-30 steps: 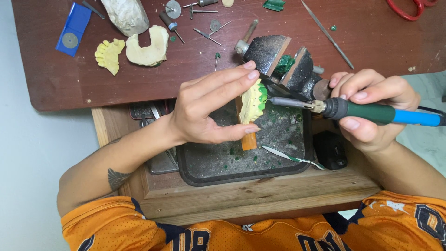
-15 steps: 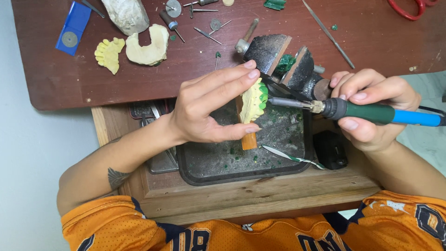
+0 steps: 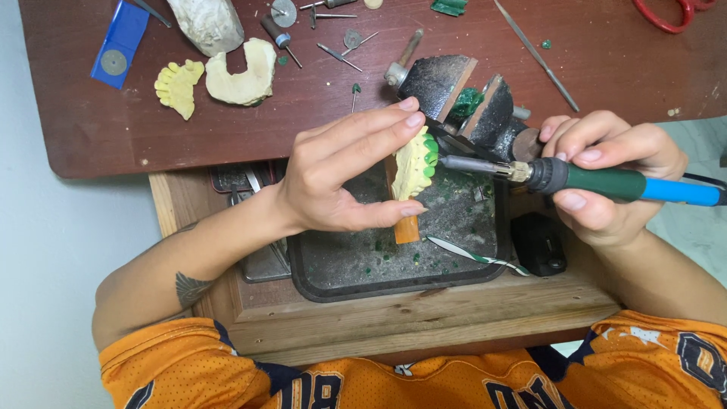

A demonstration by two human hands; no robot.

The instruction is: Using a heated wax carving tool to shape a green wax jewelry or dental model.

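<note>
My left hand [image 3: 341, 178] grips a yellow dental cast [image 3: 413, 163] with green wax teeth, set on an orange base, between thumb and fingers. It hovers over a dark tray [image 3: 348, 269] scattered with green wax bits. My right hand [image 3: 606, 178] holds a green and blue electric wax tool [image 3: 606, 182]. Its metal tip touches the green wax on the cast's right side.
A black bench vise [image 3: 469, 98] clamping green wax sits behind the cast. On the brown table lie another yellow cast [image 3: 178, 85], a white plaster cast [image 3: 244, 74], a blue case [image 3: 117, 47], burs, a metal file [image 3: 536, 53] and red scissors [image 3: 670, 15]. A thin spatula [image 3: 473, 256] rests in the tray.
</note>
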